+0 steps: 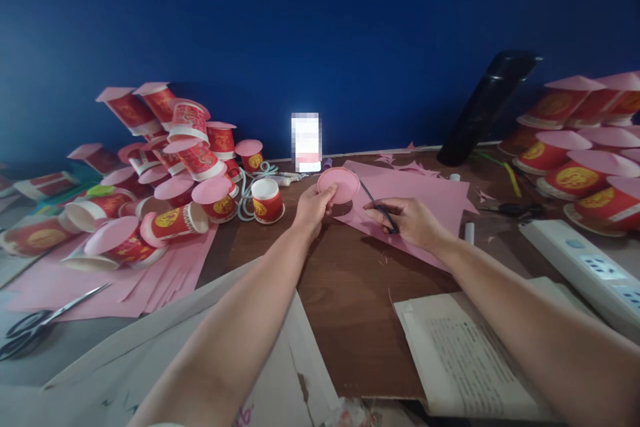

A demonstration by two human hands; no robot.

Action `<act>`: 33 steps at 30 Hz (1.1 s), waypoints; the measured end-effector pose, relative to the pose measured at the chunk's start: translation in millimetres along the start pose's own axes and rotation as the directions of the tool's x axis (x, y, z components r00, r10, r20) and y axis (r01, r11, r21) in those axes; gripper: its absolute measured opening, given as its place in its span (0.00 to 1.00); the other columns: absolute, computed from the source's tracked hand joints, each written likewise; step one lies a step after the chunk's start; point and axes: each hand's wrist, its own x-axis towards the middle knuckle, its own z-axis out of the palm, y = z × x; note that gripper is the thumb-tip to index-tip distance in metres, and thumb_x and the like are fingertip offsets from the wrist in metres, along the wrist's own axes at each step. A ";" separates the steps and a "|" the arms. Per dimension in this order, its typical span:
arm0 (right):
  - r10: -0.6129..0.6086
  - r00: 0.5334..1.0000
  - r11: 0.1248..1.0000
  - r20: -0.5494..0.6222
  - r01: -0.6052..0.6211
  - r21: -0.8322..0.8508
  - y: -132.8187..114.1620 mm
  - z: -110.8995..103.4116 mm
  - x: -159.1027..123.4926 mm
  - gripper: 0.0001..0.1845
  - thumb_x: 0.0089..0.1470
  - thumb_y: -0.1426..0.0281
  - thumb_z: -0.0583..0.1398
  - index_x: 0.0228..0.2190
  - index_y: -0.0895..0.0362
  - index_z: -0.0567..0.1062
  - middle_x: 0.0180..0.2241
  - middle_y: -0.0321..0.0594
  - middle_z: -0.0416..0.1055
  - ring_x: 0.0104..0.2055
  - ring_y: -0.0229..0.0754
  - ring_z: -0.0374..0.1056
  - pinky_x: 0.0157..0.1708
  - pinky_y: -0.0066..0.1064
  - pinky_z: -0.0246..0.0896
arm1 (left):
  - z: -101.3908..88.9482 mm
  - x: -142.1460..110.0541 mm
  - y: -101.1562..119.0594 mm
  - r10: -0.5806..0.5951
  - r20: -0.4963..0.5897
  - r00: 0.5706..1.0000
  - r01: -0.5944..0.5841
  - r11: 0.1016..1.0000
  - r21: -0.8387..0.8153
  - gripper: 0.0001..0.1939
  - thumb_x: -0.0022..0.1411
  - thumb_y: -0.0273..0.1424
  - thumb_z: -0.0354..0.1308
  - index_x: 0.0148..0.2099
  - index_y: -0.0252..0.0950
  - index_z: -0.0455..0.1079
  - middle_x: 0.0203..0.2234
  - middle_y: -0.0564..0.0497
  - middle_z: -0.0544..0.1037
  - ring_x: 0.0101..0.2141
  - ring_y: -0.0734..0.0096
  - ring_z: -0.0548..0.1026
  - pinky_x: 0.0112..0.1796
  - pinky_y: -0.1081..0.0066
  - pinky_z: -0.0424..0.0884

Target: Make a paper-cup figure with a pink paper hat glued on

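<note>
My left hand (314,208) is closed on a round pink paper disc (341,181), the thumb lying on its face. A darker line runs around the disc near its edge. In my right hand (407,219) is a pair of dark-handled scissors (371,196), the fingers wrapped round the handles. The blades point up and left, with the tip close to the disc's right edge; whether they touch I cannot tell. Under the right hand lies a large pink paper sheet (425,190). A red paper cup (267,201) stands upright to the left of my left hand.
Red cups with pink discs pile up at left (193,157) and right (575,177). Scissors (40,327) lie on the far left. A lit phone (306,140), black bottle (483,110), power strip (580,267), cardboard (200,347) and printed paper (465,347) surround the work area.
</note>
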 end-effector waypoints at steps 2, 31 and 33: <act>-0.003 1.000 1.000 0.000 0.003 -0.010 0.3 -0.2 0.1 0.25 0.46 0.51 0.64 0.35 0.59 0.80 0.19 0.35 0.65 0.22 0.33 0.57 0.25 0.30 0.56 | 0.2 -0.4 0.5 0.005 -0.003 1.000 -0.005 1.000 0.013 0.18 0.50 0.41 0.65 0.25 0.35 0.61 0.14 0.59 0.62 0.15 0.85 0.57 0.16 0.80 0.50; 0.027 1.000 0.999 -0.002 -0.027 0.021 6.6 0.4 1.4 0.29 0.43 0.50 0.65 0.39 0.59 0.80 0.22 0.36 0.69 0.21 0.34 0.60 0.22 0.30 0.58 | -3.2 2.7 0.6 -0.004 -0.047 0.999 0.000 0.997 -0.073 0.17 0.46 0.37 0.67 0.27 0.35 0.63 0.15 0.60 0.61 0.17 0.85 0.57 0.17 0.81 0.51; 0.020 1.000 1.000 0.003 -0.020 0.015 6.8 0.0 1.1 0.28 0.44 0.50 0.65 0.39 0.59 0.80 0.21 0.36 0.69 0.21 0.33 0.60 0.23 0.30 0.59 | -3.0 2.1 1.3 -0.002 -0.037 0.999 0.000 0.998 -0.070 0.17 0.46 0.37 0.67 0.26 0.35 0.62 0.15 0.60 0.61 0.17 0.85 0.57 0.17 0.80 0.51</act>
